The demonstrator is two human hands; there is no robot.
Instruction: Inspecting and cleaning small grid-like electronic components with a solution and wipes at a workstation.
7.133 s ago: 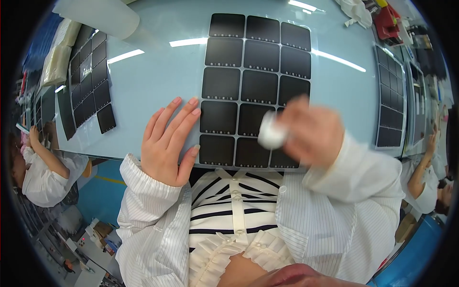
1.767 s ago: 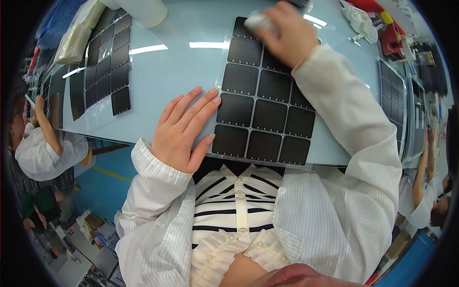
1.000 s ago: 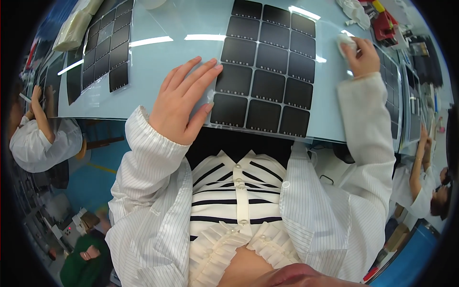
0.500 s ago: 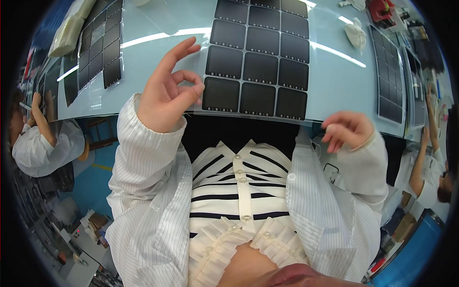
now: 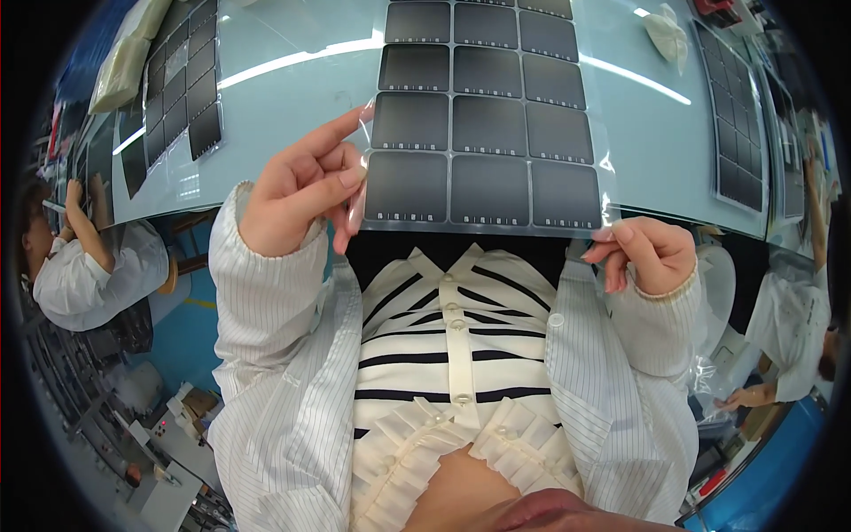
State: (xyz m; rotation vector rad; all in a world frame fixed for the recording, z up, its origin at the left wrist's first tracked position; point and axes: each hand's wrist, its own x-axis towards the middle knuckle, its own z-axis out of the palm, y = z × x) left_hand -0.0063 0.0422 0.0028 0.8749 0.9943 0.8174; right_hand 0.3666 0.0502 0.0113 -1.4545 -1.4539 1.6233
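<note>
Head view: left hand [image 5: 297,195] has a pinch grip on the near-left edge of the clear film sheet of dark square panels [image 5: 486,115]. Right hand [image 5: 643,253] pinches its near-right corner, lifting that near edge off the pale blue surface [image 5: 292,97], probably to keep it flat.

A single head-worn fisheye camera looks steeply down from close above onto the pale blue table [image 5: 292,106] edge and the wearer's own chest, edges bending outward.

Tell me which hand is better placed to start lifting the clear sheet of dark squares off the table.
Left, probably. The left hand already pinches the sheet of dark squares at its near left edge, while the right hand only touches the near right corner.
</note>
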